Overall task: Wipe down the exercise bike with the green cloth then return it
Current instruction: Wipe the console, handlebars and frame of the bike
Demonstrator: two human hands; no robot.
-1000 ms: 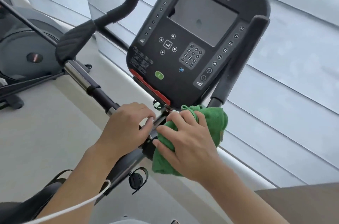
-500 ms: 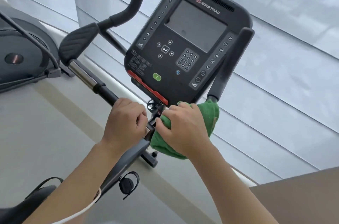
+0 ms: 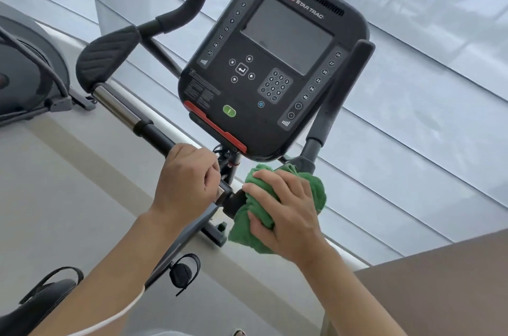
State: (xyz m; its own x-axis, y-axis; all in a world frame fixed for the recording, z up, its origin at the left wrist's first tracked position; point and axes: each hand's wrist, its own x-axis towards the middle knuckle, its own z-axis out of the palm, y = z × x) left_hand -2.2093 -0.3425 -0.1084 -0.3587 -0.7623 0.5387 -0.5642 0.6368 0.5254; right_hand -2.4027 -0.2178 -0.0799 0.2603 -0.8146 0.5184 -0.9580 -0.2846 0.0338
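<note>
1. We are in the wiping step of the task. Our right hand [image 3: 283, 209] wraps the green cloth [image 3: 275, 206] around the right part of the handlebar [image 3: 154, 129] of the exercise bike [image 3: 272, 66], just below the console [image 3: 272, 60] and at the foot of the right upright grip [image 3: 341, 93].
2. The fingers of our right hand are curled over the cloth and press it on the bar. The lower part of the cloth hangs loose under the hand.
3. Our left hand [image 3: 187, 179] is closed around the left part of the same bar, near the centre clamp [image 3: 228, 168]. It holds the bike steady, as we judge.
4. The cloth covers only a short part of the bar. We cannot tell which parts are already wiped: the console, the left elbow pad [image 3: 110, 55], the chrome sensor tube [image 3: 115, 107] and the seat [image 3: 35, 305].
5. We judge that the task is not near its end, because the return of the cloth is not yet started.
6. The next move calls for a firm squeeze and a slide of the cloth along the bar or up the right grip. We must keep the loose part away from the cables [image 3: 222, 151] under the console.
</note>
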